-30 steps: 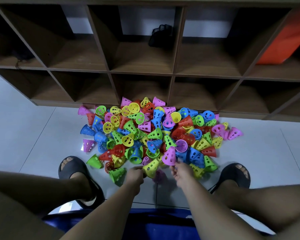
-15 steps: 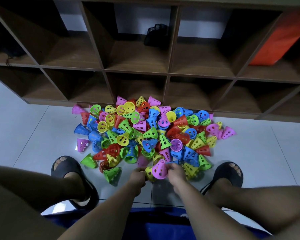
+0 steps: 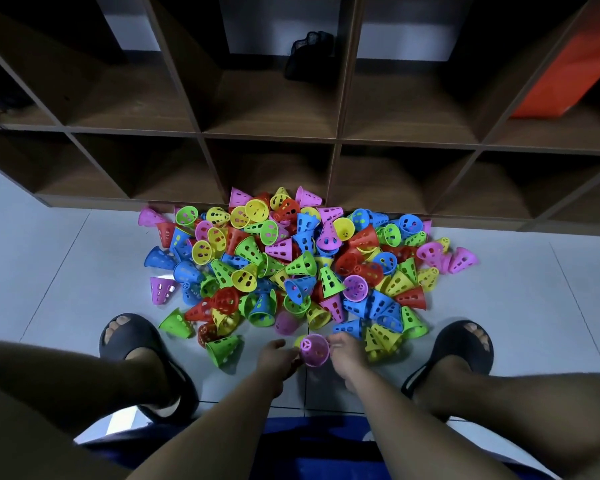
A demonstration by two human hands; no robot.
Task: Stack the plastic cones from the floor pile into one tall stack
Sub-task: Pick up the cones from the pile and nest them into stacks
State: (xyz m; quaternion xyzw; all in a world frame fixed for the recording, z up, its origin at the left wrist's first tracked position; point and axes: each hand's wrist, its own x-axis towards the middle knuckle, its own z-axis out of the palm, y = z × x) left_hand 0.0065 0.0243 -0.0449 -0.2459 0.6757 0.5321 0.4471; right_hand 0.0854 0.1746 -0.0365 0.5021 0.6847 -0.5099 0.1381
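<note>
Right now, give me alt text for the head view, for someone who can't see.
A person's left hand and right hand hold a purple perforated plastic cone between them above a pale tiled floor. Just beyond lies a pile of multicoloured plastic cones before a dark wooden cubby shelf.

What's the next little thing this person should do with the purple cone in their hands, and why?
Probably push the purple cone down snugly over the yellow cone, of which only a sliver shows behind it. The right hand grips the purple one and the left hand seems to hold the yellow one, so seating them would free a hand for the pile.
</note>
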